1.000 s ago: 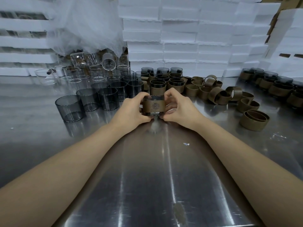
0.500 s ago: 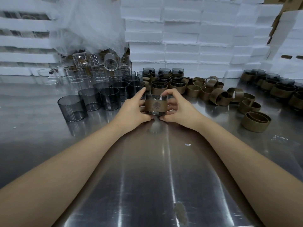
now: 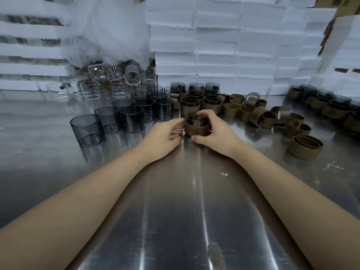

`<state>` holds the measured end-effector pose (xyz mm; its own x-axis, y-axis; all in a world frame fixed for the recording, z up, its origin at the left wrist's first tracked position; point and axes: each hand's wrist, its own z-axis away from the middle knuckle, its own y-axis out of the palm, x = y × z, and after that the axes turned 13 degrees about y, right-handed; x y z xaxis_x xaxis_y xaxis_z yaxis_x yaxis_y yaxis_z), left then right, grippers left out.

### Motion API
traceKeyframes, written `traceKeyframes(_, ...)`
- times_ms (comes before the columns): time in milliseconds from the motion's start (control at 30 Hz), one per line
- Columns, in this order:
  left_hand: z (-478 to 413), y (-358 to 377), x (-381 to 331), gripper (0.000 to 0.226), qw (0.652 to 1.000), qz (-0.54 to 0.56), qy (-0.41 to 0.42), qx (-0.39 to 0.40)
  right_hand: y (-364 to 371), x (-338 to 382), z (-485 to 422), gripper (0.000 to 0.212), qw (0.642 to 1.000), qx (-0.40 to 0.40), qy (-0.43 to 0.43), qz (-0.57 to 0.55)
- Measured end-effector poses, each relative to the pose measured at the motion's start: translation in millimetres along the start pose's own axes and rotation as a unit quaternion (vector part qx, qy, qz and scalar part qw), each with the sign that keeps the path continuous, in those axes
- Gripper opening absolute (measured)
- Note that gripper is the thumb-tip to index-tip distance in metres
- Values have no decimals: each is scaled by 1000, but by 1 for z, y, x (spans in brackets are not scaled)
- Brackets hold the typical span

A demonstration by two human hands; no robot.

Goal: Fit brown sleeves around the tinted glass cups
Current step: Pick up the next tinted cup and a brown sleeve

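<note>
A tinted glass cup wearing a brown sleeve stands on the steel table between my hands. My right hand curls round it, fingers over the rim and thumb at the front. My left hand touches its left side with curled fingertips. Several bare tinted cups stand to the left. Sleeved cups are grouped just behind, and more sit at the far right. Loose brown sleeves lie to the right.
Clear glass cups crowd the back left under white plastic wrap. Stacked white foam boxes wall off the back. A large double sleeve lies near my right forearm.
The sleeved cup has been lowered from a lifted position and moved slightly away, now standing on the table. My right hand shifted over its rim.
</note>
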<state>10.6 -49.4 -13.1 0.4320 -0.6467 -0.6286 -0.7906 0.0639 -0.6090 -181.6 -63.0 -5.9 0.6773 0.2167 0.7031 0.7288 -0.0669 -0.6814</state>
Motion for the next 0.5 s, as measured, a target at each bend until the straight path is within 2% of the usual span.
traceKeyframes(67, 0, -2, -2, 52, 999, -37, 2, -13, -1, -1, 0, 75, 999, -32, 7, 20)
traceKeyframes(100, 0, -3, -2, 49, 998, -65, 6, -27, -1, 0, 0, 73, 997, -65, -4, 38)
traceKeyframes(200, -1, -4, -4, 43, 989, -139, 5, -58, -4, 7, 1, 44, 976, -184, -101, 54)
traceKeyframes(233, 0, -5, -4, 42, 986, -156, 3, -59, -5, 10, 2, 35, 974, -190, -122, 37)
traceKeyframes(300, 1, -5, -5, 41, 976, -206, 13, -71, -2, 16, 6, 24, 982, -133, -128, 29)
traceKeyframes(333, 0, -6, -5, 39, 965, -244, 29, -91, 1, 17, 7, 23, 986, -99, -124, 60)
traceKeyframes(433, -1, -9, -5, 39, 923, -345, 54, -163, 9, 13, 7, 32, 980, -56, -95, 163)
traceKeyframes(500, 0, -9, -5, 52, 915, -361, 25, -175, 7, 7, 3, 40, 981, -55, -59, 177)
